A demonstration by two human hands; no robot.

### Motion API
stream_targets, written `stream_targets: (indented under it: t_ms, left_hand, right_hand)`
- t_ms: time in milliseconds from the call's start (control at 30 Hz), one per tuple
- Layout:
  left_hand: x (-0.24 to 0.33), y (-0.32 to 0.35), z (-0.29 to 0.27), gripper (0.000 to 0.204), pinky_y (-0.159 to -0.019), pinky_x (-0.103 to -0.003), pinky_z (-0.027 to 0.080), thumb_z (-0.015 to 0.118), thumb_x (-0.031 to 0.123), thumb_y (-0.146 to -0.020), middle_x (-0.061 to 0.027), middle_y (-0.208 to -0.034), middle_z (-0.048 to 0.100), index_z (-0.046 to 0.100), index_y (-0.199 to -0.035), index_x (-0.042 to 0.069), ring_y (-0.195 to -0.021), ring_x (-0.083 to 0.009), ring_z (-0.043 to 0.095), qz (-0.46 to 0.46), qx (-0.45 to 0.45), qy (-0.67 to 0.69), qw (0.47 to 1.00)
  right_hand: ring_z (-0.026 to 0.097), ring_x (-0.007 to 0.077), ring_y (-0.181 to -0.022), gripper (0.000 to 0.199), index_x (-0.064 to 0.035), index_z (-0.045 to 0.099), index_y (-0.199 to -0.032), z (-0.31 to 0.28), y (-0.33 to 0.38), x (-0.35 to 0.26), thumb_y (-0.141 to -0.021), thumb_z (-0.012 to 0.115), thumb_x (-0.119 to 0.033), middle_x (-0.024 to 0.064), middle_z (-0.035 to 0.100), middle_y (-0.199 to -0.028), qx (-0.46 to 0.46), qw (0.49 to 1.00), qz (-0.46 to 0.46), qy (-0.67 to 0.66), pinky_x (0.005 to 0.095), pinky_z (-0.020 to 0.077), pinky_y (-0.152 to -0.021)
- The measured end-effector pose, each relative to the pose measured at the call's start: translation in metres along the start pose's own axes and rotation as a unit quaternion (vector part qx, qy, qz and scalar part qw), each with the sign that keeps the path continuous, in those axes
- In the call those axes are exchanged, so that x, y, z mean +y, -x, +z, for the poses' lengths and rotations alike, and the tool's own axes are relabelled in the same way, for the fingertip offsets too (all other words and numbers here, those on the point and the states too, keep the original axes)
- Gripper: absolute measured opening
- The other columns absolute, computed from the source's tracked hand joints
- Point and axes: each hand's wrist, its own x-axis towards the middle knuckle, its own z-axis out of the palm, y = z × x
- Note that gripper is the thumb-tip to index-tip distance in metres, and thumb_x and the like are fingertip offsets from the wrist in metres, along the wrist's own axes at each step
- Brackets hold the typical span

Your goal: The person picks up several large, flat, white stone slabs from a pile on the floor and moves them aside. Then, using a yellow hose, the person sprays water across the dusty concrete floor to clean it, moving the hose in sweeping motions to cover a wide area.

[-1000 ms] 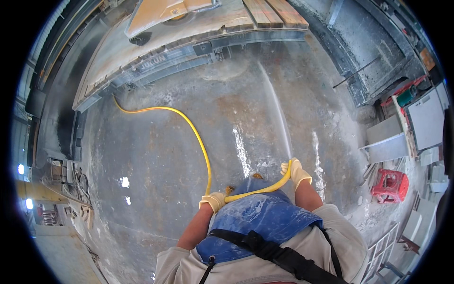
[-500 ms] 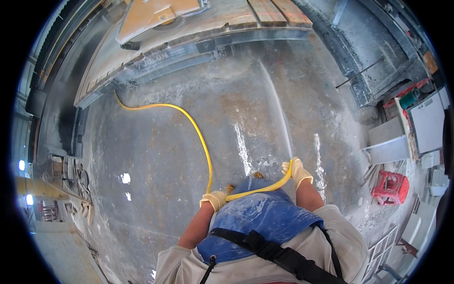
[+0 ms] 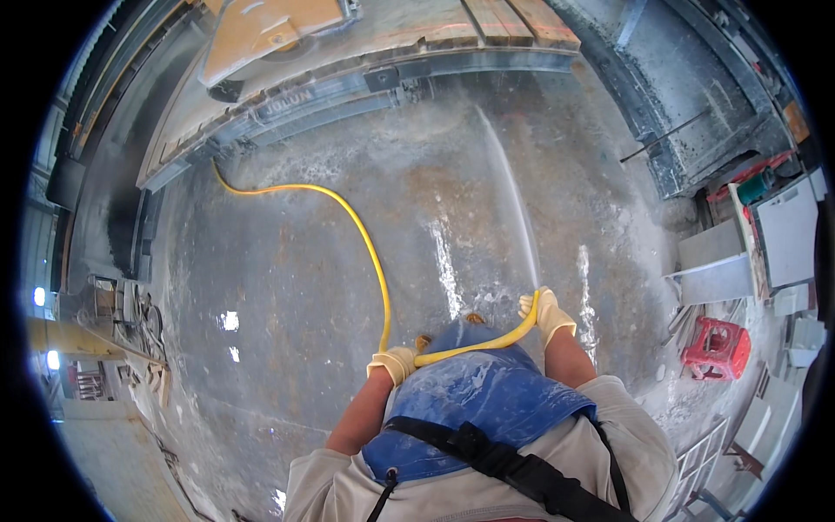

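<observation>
A yellow hose (image 3: 364,237) runs over the wet floor from under the machine table at the far left to my hands. My left hand (image 3: 396,363), in a cream glove, is closed around it near my waist. From there the hose bends across the front of my blue apron (image 3: 487,383). Farther right, my right hand (image 3: 546,315), gloved alike, grips the hose by its outlet end. A white jet of water (image 3: 515,196) shoots forward from that end onto the floor. The fingers' undersides are hidden.
A machine table (image 3: 391,61) with a tan saw guard (image 3: 270,35) spans the far side. A red plastic stool (image 3: 716,348) stands at right, near white panels (image 3: 718,274). Scrap pieces (image 3: 156,378) lie at left. The grey floor (image 3: 287,261) is wet and shiny.
The view has shifted very slightly, and the floor part of the hose sits a little differently in it. Both hands keep their hold, and the water still sprays forward.
</observation>
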Motion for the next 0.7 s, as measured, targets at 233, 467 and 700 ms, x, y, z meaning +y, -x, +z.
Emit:
stream_targets:
  t_ms: [233,467,700]
  left_hand:
    - [0.011,0.007,-0.009,0.036,-0.087,-0.047,0.054,0.055,0.036,-0.095,-0.0223,-0.106,0.073,0.074,-0.107,0.008,-0.104,-0.0385,0.07,-0.01,0.002,0.002,1.0]
    - [0.018,0.018,-0.021,0.036,-0.087,-0.047,0.054,0.058,0.036,-0.092,-0.0215,-0.104,0.073,0.076,-0.105,0.008,-0.103,-0.0385,0.07,-0.034,0.003,0.011,0.999]
    - [-0.01,-0.003,0.016,0.033,-0.085,-0.048,0.055,0.059,0.036,-0.092,-0.0189,-0.105,0.074,0.076,-0.104,0.011,-0.101,-0.0389,0.07,-0.038,0.027,0.037,0.998]
  right_hand:
    - [0.065,0.0324,-0.057,0.049,0.0025,0.062,-0.102,-0.004,-0.011,0.001,-0.098,0.038,-0.039,0.0207,0.074,-0.09,0.001,1.0,-0.003,-0.023,0.0484,0.0603,-0.059]
    - [0.067,0.0281,-0.074,0.049,0.0004,0.065,-0.106,-0.006,-0.011,-0.003,-0.099,0.038,-0.04,0.0144,0.074,-0.095,-0.025,0.999,0.019,0.015,0.0469,0.0603,-0.07]
    - [0.065,0.0258,-0.073,0.051,0.0008,0.068,-0.1,0.0,0.0,-0.002,-0.098,0.038,-0.041,0.0117,0.074,-0.093,-0.003,0.998,0.015,0.063,0.0472,0.0596,-0.072]
